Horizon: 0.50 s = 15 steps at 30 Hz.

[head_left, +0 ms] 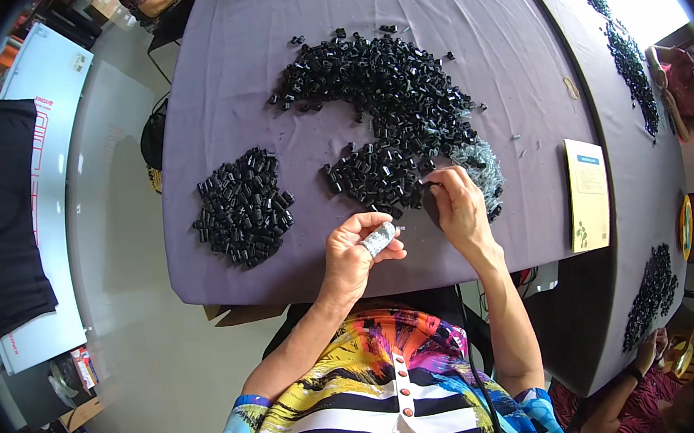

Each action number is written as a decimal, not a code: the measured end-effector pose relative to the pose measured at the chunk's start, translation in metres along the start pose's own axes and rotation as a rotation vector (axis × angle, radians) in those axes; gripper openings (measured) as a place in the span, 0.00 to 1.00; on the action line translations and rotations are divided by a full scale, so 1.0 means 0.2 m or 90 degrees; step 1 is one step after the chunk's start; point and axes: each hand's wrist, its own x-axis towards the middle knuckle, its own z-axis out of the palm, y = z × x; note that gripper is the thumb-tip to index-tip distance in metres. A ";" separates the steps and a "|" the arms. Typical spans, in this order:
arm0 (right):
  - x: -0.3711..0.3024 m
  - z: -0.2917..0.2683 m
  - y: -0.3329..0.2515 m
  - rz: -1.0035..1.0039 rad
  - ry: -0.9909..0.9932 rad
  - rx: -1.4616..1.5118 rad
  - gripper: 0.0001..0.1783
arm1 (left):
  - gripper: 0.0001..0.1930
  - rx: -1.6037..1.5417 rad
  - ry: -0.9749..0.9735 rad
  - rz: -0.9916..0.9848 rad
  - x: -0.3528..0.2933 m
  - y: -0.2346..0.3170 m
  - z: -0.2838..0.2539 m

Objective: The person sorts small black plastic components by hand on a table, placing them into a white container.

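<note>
My left hand (349, 254) is closed above the near edge of the table. A grey-white wrapping (378, 238) shows at its fingers; whether it covers a finger or is held, I cannot tell. A tiny pale piece sticks out past it. My right hand (462, 210) has its thumb and fingertips pinched together beside a heap of thin, pale grey-green slivers (480, 166); anything between them is too small to name. Just beyond both hands lies a big curved pile of small black plastic pieces (384, 79). A separate heap of black pieces (244, 210) lies to the left.
A grey-purple cloth (211, 104) covers the table. At the right lies a yellow booklet (586, 193), with a rubber band (571, 88) beyond it. Other people work along the neighbouring table, which bears more black pieces (651, 292). Black fabric (13, 215) drapes over a white box at far left.
</note>
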 end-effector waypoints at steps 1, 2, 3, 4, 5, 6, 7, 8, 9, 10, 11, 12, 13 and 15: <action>-0.01 0.00 -0.01 0.000 0.000 0.001 0.09 | 0.08 0.000 -0.002 0.007 0.01 0.01 0.01; -0.03 -0.01 -0.02 0.077 -0.011 0.074 0.08 | 0.08 -0.004 0.000 0.011 0.01 0.01 0.01; -0.04 -0.01 -0.02 0.155 -0.022 0.148 0.07 | 0.08 -0.004 0.000 0.010 0.01 0.01 0.01; -0.06 -0.01 -0.02 0.156 -0.021 0.148 0.07 | 0.08 -0.001 -0.001 0.007 0.01 0.02 0.02; -0.08 -0.01 -0.02 0.222 -0.018 0.293 0.07 | 0.08 0.001 -0.002 0.004 0.01 0.02 0.03; -0.09 -0.01 -0.02 0.287 -0.014 0.438 0.07 | 0.08 0.002 -0.002 0.002 0.02 0.02 0.04; -0.10 0.00 -0.02 0.351 -0.010 0.584 0.08 | 0.08 0.002 -0.005 0.008 0.02 0.02 0.05; -0.12 -0.01 -0.04 0.342 -0.021 0.606 0.08 | 0.08 0.001 -0.006 0.016 0.02 0.02 0.06; -0.14 -0.02 -0.07 0.343 -0.022 0.607 0.08 | 0.08 0.001 -0.005 0.015 0.03 0.02 0.07; -0.15 -0.02 -0.10 0.345 -0.042 0.634 0.08 | 0.08 0.020 -0.002 0.021 0.03 0.03 0.07; -0.16 -0.02 -0.14 0.346 -0.060 0.661 0.09 | 0.08 0.038 0.000 0.027 0.03 0.03 0.07; -0.16 -0.03 -0.18 0.342 -0.061 0.656 0.09 | 0.08 0.046 0.008 0.030 0.03 0.04 0.08; -0.18 -0.02 -0.20 0.341 -0.064 0.641 0.09 | 0.08 0.047 0.009 0.028 0.03 0.04 0.08; -0.20 -0.01 -0.22 0.303 -0.038 0.574 0.07 | 0.08 0.087 0.017 0.048 0.03 0.03 0.08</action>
